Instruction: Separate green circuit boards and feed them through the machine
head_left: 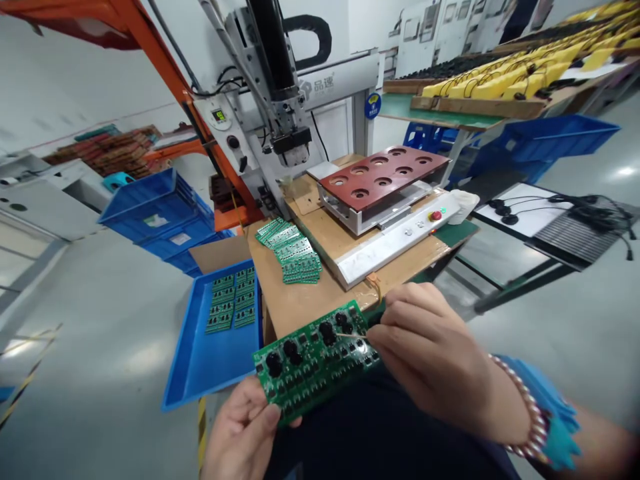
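A green circuit board (315,360) with black round parts and rows of small components is tilted in front of me. My left hand (245,427) grips its lower left corner, thumb on top and fingers beneath. Over the board's right end, my right hand (430,353) pinches a thin pale stick (351,335). The stick's tip is at or just above the black parts; I cannot tell whether it touches them. On the bench beyond lies a fanned stack of green boards (295,250).
A blue tray (215,367) holding several boards sits left of the wooden bench (280,310). Behind stands a machine with a red fixture plate (383,175) and a red button (435,216). Blue crates (155,213) are stacked left; a side table (530,220) with black cables stands right.
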{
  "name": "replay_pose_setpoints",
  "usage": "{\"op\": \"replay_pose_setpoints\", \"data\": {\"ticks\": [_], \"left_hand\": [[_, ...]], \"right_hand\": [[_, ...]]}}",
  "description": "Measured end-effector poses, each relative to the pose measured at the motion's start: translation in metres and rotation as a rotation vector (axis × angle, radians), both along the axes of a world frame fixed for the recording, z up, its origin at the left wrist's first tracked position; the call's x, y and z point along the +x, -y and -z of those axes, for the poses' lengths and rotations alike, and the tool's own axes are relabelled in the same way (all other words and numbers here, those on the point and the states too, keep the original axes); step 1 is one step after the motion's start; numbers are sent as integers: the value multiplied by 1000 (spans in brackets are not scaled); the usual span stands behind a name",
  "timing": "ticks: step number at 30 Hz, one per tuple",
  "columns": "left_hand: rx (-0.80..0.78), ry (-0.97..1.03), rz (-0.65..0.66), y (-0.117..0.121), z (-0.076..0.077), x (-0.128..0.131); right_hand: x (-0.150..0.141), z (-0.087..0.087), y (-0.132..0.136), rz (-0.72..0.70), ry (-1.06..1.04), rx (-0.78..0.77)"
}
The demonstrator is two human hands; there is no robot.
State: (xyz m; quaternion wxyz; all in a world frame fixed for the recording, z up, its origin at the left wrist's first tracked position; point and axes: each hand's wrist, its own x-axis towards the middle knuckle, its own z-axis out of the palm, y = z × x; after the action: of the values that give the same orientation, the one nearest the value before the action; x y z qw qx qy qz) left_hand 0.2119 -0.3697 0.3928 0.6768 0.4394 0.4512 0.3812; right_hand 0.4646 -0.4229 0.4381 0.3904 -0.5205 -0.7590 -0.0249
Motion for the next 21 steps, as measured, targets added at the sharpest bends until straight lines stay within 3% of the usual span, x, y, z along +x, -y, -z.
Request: {"op": "replay_pose_setpoints", "data": {"ticks": [11, 21], "left_hand": [[-1, 15, -57, 2, -2, 3], [-7, 18, -10, 1, 2, 3]], "right_hand": [[-3, 0, 2, -13, -10, 4], [0, 2, 1, -16, -10, -11]]}}
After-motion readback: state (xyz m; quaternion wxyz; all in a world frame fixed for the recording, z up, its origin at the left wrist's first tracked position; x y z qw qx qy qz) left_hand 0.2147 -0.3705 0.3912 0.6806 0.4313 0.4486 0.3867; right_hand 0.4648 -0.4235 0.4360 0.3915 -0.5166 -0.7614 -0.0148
